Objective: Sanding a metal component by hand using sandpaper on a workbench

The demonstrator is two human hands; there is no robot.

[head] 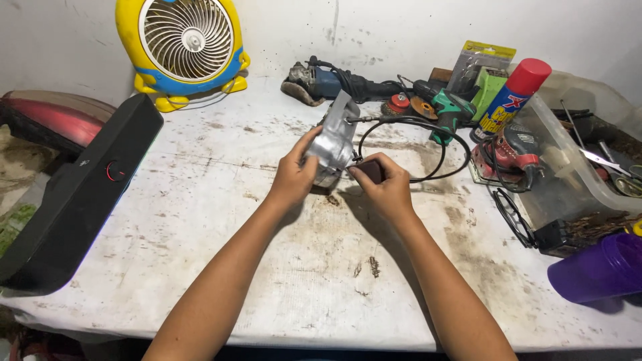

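Stained white worktable [221, 220] against a grubby white wall. At table centre, the left hand [294, 175] grips a silver metal housing [334, 142], fingers wrapped round its left side, holding it tilted off the surface. The right hand [386, 187] is closed on a dark red handle [370, 171], its tip pressed against the housing's lower right edge. A black cable [428, 137] loops from the housing just behind the right hand. Behind: angle grinder [328, 83], green drill [449, 110], red-capped spray can [513, 97]. Right: red sander [511, 155], clear plastic tub [582, 174], purple cup [598, 271]. Left: black speaker bar [80, 194]; yellow fan [184, 47] at rear.
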